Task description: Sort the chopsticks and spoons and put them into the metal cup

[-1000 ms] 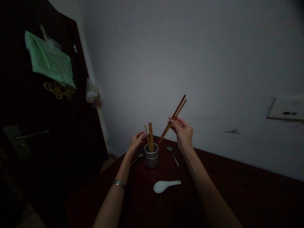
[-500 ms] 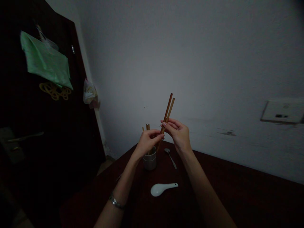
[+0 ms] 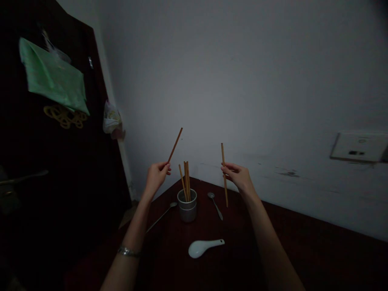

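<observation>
My left hand [image 3: 157, 176] pinches a reddish-brown chopstick [image 3: 175, 144], which slants up to the right; its lower part is hidden by the hand. Lighter in colour, another chopstick [image 3: 225, 190] is held nearly upright between the fingertips of my right hand [image 3: 238, 175]. Between the hands stands a grey metal cup [image 3: 187, 211] on the table, with several chopsticks [image 3: 187, 182] leaning in it. A metal spoon [image 3: 216, 206] lies to the right of the cup. A long-handled metal spoon [image 3: 163, 214] lies left of it, partly behind my left forearm.
A white soup spoon [image 3: 200, 248] lies on the dark red table [image 3: 172, 258] in front of the cup. Behind is a grey wall [image 3: 242, 81] with a socket plate [image 3: 357, 146]. At left, a green cloth [image 3: 54, 76] hangs on a dark door [image 3: 100, 169], near a plastic bag [image 3: 111, 119].
My hands have moved apart. The two chopsticks held together before are now separate, the reddish one in my left hand and the lighter one in my right. The cup is now fully visible.
</observation>
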Available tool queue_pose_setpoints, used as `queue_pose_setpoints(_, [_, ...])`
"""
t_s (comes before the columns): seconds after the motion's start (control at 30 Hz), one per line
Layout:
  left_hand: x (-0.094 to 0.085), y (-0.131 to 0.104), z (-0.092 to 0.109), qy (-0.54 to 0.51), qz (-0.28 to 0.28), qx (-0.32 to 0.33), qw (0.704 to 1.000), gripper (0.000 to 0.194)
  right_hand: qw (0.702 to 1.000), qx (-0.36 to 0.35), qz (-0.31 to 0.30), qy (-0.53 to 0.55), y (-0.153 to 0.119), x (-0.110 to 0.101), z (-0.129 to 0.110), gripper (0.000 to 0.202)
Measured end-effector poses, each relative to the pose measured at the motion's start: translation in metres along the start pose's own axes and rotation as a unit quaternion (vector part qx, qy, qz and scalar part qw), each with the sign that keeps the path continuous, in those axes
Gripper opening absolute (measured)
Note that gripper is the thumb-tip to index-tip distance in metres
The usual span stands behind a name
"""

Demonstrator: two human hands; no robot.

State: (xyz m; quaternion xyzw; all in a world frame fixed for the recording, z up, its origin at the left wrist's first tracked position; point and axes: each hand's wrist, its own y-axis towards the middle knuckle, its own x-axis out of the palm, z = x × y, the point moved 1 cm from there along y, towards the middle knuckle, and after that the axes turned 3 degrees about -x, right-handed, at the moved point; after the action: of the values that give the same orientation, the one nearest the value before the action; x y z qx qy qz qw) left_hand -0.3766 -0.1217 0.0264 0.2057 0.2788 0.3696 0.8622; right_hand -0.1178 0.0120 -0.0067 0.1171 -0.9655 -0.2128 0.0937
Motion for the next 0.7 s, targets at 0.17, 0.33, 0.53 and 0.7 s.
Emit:
queue_pose_setpoints(0.17, [0.012, 0.038, -0.085, 0.174, -0.196, -0.055, 0.963, 0.021, 0.944, 0.061, -0.072, -0.316, 0.014, -0.035, 0.078, 0.017])
queue_pose_setpoints(0.33, [0.036, 0.029, -0.157, 0.295, -0.288, -0.071, 0.908, 0.017, 0.887, 0.107, -0.101, -0.438, 0.001, -0.044, 0.135, 0.015])
queue_pose_setpoints(0.53, [0.052, 0.011, -0.178, 0.29, -0.307, -0.058, 0.905, 0.015, 0.859, 0.093, -0.072, -0.497, -0.008, -0.045, 0.163, 0.019])
queue_pose_setpoints(0.7, [0.059, 0.002, -0.168, 0.259, -0.356, -0.022, 0.898, 0.017, 0.843, 0.081, -0.06, -0.529, -0.013, -0.038, 0.166, 0.02])
